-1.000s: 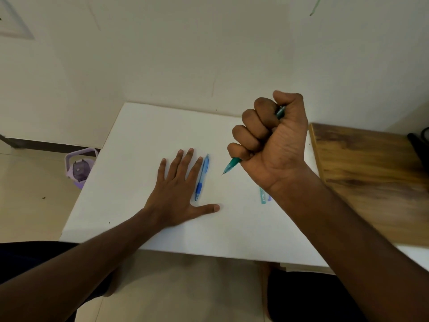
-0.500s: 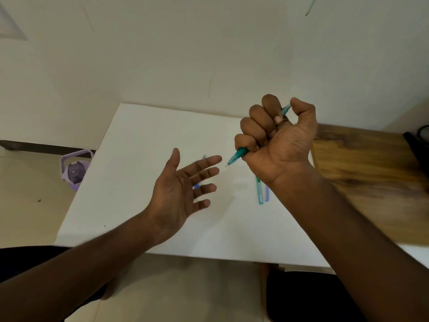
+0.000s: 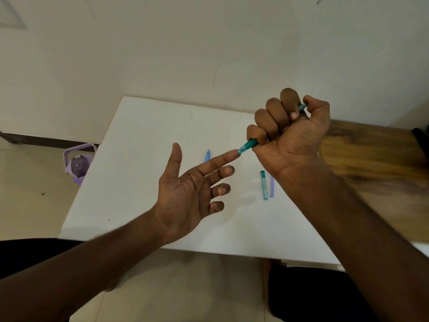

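Note:
My right hand (image 3: 290, 135) is raised above the white table (image 3: 139, 182) and grips a teal pen (image 3: 249, 144) in its fist, thumb over the top end, tip pointing down and left. My left hand (image 3: 190, 194) is lifted off the table, palm turned up. Its index finger is stretched out so the fingertip meets the pen's tip; the other fingers are loosely bent. A blue pen (image 3: 206, 155) lies on the table behind my left hand, mostly hidden by it.
A teal lead tube (image 3: 264, 185) and a pale purple tube (image 3: 272, 187) lie side by side on the table below my right wrist. A wooden board (image 3: 371, 163) adjoins the table on the right. A purple bottle (image 3: 79, 162) stands on the floor at left.
My left hand rose off the table, where it lay flat beside the blue pen, and turned palm up. Its index finger now touches the teal pen's tip. My right hand turned slightly, still gripping the pen.

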`<state>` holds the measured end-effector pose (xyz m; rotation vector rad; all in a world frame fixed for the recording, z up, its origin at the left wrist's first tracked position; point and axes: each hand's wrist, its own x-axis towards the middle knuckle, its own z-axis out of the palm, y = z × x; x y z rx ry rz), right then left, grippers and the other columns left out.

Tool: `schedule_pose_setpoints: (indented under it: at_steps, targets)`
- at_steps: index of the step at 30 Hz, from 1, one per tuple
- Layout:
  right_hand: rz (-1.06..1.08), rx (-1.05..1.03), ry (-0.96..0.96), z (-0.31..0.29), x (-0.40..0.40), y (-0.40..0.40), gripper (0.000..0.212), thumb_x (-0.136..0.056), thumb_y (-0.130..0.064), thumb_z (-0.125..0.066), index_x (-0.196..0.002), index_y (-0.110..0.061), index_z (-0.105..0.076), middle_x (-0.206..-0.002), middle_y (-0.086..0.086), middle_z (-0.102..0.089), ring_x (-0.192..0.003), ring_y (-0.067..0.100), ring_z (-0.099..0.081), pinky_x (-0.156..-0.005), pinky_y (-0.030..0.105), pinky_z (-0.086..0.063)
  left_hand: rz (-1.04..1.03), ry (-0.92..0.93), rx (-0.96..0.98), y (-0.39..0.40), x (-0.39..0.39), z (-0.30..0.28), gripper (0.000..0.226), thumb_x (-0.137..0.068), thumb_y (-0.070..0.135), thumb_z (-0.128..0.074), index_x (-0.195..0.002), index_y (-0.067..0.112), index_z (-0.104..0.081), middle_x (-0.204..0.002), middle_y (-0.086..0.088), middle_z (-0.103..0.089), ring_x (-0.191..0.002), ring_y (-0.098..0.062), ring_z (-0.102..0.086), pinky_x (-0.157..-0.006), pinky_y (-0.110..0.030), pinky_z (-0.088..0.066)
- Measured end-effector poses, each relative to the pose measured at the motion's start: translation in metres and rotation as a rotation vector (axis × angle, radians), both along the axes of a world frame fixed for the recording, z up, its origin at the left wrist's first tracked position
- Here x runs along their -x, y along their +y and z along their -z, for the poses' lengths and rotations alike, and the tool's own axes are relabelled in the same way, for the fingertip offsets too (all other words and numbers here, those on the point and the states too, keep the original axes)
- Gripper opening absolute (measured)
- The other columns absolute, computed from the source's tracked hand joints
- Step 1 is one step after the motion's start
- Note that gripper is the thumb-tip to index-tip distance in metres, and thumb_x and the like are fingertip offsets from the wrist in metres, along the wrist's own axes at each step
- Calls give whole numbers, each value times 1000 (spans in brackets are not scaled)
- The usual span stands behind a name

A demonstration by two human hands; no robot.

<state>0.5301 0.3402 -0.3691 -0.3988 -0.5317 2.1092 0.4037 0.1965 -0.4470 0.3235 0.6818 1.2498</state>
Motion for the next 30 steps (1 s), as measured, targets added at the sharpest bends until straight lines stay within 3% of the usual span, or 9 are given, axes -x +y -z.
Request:
schedule_pose_setpoints:
  at_steps: [2,15,18,23,30]
  targets:
    - [1,17,1,0,0,1,56,-100,-43,-23,-52,-18,-38,-54,-5,-15,-45,11,-12,-44,18,-22,7,2,-3,0,0,0,104,-91,90,-11,-148,21,-64,-106,5,-66,-80,-11,-55,-63,-26,-46]
    - [36,70,-55,0,-3,5,53,-99,-40,-23,-52,-18,-35,-45,-6,-23,-45,12,-11,-42,19,-21,-5,1,-7,-1,-5,1,106,-90,91,-11,-148,19,-63,-105,5,-69,-80,-11,-56,-63,-25,-47]
    - [37,89,-55,1,-3,5,53,-99,-42,-24,-53,-18,-34,-51,-5,-16,-46,11,-11,-43,18,-21,-3,4,-6,-1,-5,1,106,-90,92,-11,-147,20,-64,-105,5,-69,-81,-11,-56,-63,-25,-47]
    - [39,81,-68,2,-3,6,54,-99,-42,-25,-52,-19,-35,-44,-6,-25,-45,11,-12,-40,17,-23,-1,1,-17,0,-5,2,107,-89,92,-12,-146,20,-65,-105,4,-69,-81,-11,-55,-63,-25,-46]
    - [61,85,-79,3,-3,7,53,-100,-41,-25,-53,-18,-35,-47,-5,-21,-43,10,-14,-41,17,-23,3,-21,-34,-1,-5,4,108,-88,93,-12,-147,19,-64,-105,4,-69,-81,-11,-57,-63,-25,-48]
